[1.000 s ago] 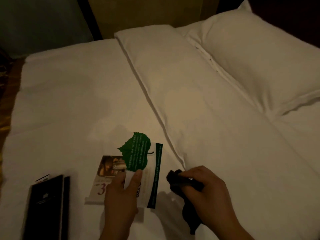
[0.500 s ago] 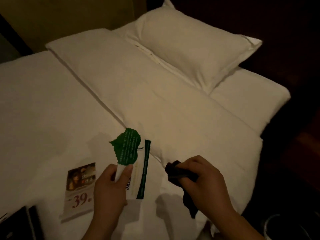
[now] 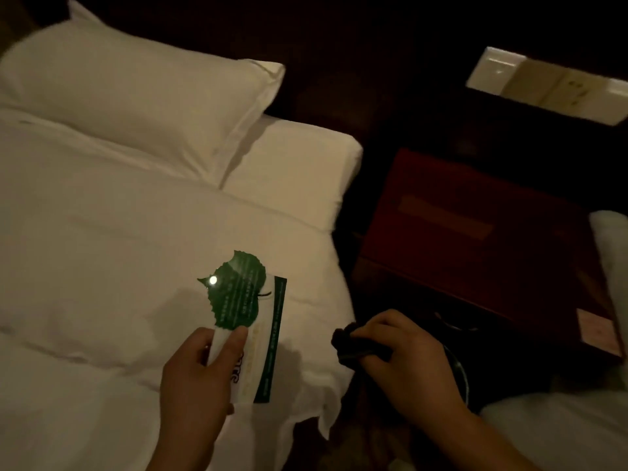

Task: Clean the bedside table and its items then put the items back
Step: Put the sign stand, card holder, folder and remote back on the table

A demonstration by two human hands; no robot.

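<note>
Left hand (image 3: 200,372): pinches the leaf card (image 3: 238,297) over the bed's (image 3: 102,232) right edge.
Right hand (image 3: 411,365): clamped around the dark cloth (image 3: 351,345), past that edge.
Progress: I judge the card is not yet back on the bedside table (image 3: 458,232).

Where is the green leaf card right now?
Low in the head view's centre, the leaf card is pinched in the left hand above the bed, left of the right hand gripping a dark cloth.

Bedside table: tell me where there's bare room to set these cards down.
The dark red wooden bedside table looks bare from the white mattress edge to the pale card at its near right corner. Tightest beside that card; your right hand and black cloth hover before it.
</note>
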